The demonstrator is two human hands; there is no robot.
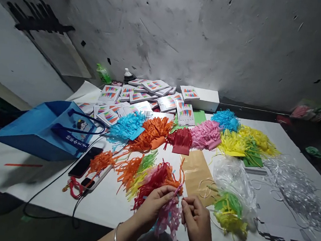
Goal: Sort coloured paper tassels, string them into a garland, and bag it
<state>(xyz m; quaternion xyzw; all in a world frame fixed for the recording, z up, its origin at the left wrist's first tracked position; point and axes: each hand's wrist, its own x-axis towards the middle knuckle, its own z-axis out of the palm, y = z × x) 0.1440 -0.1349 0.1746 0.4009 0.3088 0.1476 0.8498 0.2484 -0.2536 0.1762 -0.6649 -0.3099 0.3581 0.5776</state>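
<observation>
My left hand (158, 201) pinches a pink paper tassel (169, 216) near its twisted top, and the fringe hangs down below the fingers toward my lap. Close beside it, my right hand (195, 219) has its thumb and fingertips pressed together; whatever thin piece lies between them is too small to make out. Just beyond my left hand lie a red paper tassel (153, 179), orange tassels (130, 171) and a yellow and green fringe (143, 169). Bits of light blue paper show under the pink fringe.
Fringed paper bundles, including blue (126, 126), dark red (180, 140) and pink (205, 133), cross the table. Printed packets (151, 96) are heaped behind. A blue bag (40, 126) and phone (84, 162) stand left; a clear plastic bag (235, 179) and silver tinsel (300, 190) lie right.
</observation>
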